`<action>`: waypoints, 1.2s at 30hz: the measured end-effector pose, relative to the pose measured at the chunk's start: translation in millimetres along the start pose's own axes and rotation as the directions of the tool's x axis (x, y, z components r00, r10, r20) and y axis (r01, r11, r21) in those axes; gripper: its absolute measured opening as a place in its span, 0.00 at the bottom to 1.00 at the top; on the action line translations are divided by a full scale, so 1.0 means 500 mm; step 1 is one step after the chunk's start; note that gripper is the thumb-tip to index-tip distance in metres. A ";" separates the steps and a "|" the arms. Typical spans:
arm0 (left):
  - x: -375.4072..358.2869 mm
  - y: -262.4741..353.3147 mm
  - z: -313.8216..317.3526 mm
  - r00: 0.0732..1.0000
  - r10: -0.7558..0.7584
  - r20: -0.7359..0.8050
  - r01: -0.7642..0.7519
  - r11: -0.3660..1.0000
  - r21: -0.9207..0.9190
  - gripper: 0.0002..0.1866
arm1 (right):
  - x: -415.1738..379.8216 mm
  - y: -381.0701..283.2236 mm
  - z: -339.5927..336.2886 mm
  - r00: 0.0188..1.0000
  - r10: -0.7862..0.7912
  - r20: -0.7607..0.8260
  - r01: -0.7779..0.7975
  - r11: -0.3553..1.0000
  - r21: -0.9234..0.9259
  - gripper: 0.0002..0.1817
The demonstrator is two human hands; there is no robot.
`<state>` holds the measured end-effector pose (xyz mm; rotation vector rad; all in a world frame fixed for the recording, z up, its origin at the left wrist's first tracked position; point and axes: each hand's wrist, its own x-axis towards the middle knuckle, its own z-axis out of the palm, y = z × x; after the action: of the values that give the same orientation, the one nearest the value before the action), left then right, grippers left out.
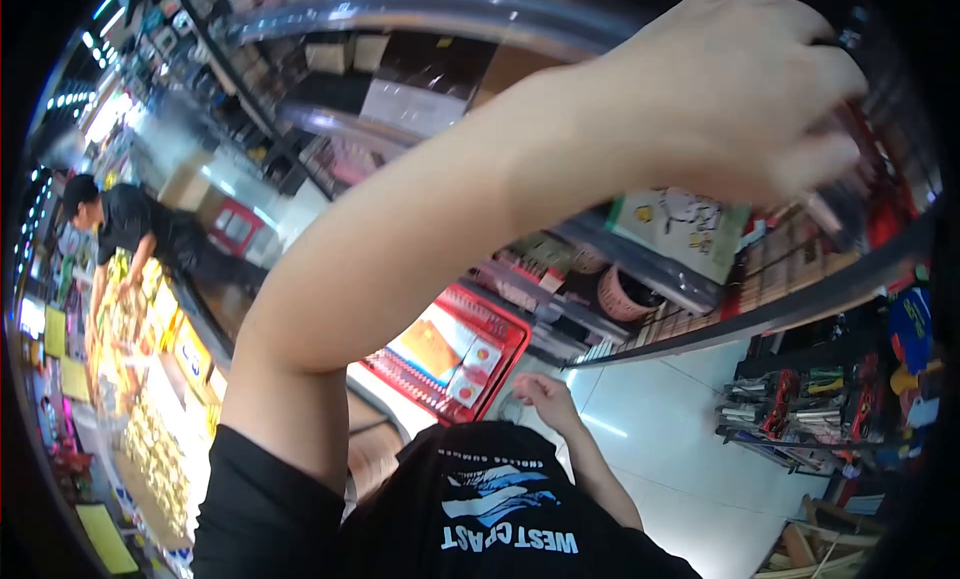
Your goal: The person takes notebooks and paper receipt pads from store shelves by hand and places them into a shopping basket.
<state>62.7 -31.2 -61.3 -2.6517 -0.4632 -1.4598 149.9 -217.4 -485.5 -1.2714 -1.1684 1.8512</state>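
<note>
My left arm reaches up across the view, so my left hand (pixel 745 94) is at the upper right, in front of the shelf rack. Its back faces me, its fingers curl over and blur, and whatever they may hold is hidden. A green-edged package with a cartoon print (pixel 685 229) lies on the shelf just below that hand. Lower down, my right hand (pixel 548 399) hangs beside the red basket (pixel 515 344), its fingers loosely bent and apart, with nothing visible in them. Boxes with an orange and white print (pixel 480 357) lie inside the basket.
A pink pot (pixel 625 294) stands on a lower shelf. Dark rack rails (pixel 780 314) curve along the right. Another rack of packaged goods (pixel 800 399) stands across the tiled floor (pixel 640 409). To the left, a person in dark clothes (pixel 150 224) leans over a brightly lit display (pixel 155 429).
</note>
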 end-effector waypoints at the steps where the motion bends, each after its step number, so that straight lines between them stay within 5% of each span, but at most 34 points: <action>1: -0.044 0.000 -0.019 0.994 0.066 -0.089 -0.067 0.998 -0.011 0.20 | 0.005 0.001 0.006 1.000 0.007 0.017 -0.007 1.000 -0.030 0.17; 3: -0.131 0.005 -0.060 0.941 0.208 -0.269 -0.217 0.976 -0.007 0.15 | 0.017 -0.009 0.023 0.999 0.035 0.024 -0.033 0.998 -0.057 0.19; 5: -0.274 0.003 -0.100 0.982 -0.032 -0.188 0.015 0.996 -0.093 0.15 | 0.039 -0.007 0.039 0.996 0.076 0.047 -0.070 0.991 -0.110 0.18; 7: -0.446 0.015 -0.118 0.888 -0.459 -0.032 0.454 0.885 -0.108 0.15 | 0.067 0.006 0.058 0.991 0.103 0.081 -0.089 0.983 -0.163 0.18; 9: -0.625 0.035 -0.094 0.538 -0.843 0.002 0.825 0.526 -0.206 0.12 | 0.101 0.014 0.081 0.985 0.127 0.114 -0.098 0.967 -0.235 0.18; 12: -0.915 0.119 -0.054 -0.006 -0.995 0.102 0.974 -0.029 -0.224 0.10 | 0.165 0.027 0.126 0.972 0.164 0.170 -0.105 0.945 -0.309 0.18; 16: -1.160 0.291 -0.031 -0.253 -0.945 0.207 0.913 -0.304 -0.272 0.12 | 0.285 0.092 0.178 0.959 0.191 0.210 -0.036 0.817 -0.576 0.21; 19: -1.181 0.366 -0.054 -0.441 -0.854 0.275 0.855 -0.493 -0.160 0.15 | 0.373 0.174 0.210 0.967 0.180 0.180 -0.008 0.729 -0.685 0.24; 24: -1.186 0.398 -0.076 -0.521 -0.781 0.344 0.760 -0.608 -0.231 0.15 | 0.473 0.283 0.272 0.949 0.314 0.019 -0.150 0.506 -0.850 0.27; 29: -1.207 0.417 -0.090 -0.605 -0.698 0.383 0.662 -0.709 -0.245 0.16 | 0.526 0.369 0.293 0.942 0.333 -0.053 -0.199 0.425 -0.883 0.33; 36: -1.256 0.474 -0.083 -0.586 -0.715 0.380 0.705 -0.682 -0.195 0.15 | 0.560 0.382 0.312 0.845 0.469 -0.256 -0.394 0.222 -0.892 0.28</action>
<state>-214.5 -405.9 -546.0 -1.1744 -3.9945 -1.4767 -95.8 -115.4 -746.7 -2.3931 -2.2867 1.4865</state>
